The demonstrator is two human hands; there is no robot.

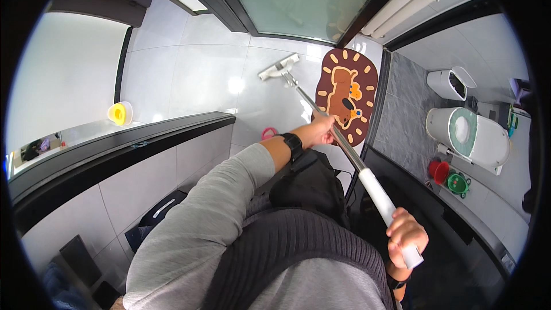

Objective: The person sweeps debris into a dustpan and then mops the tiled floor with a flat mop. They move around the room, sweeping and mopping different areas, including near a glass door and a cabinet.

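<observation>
A floor mop with a flat white head (277, 70), a shiny metal pole (349, 151) and a white grip sleeve (376, 193) slants across the view. My left hand (323, 129), a black watch on its wrist, is wrapped around the metal pole partway down. Up at the handle's end, my right hand (408, 234) grips the white sleeve. The mop head lies on the pale tiled floor (193, 69), to the left of a brown cartoon-dog mat (344, 90). The pole passes over that mat's lower edge.
Beyond the mat stands a frosted glass door (301, 4). Through a doorway on the right are a toilet (486, 137), a white bin (445, 85), a red bucket (439, 171) and a green basin (457, 184). A low wall with a dark ledge (172, 135) borders the left.
</observation>
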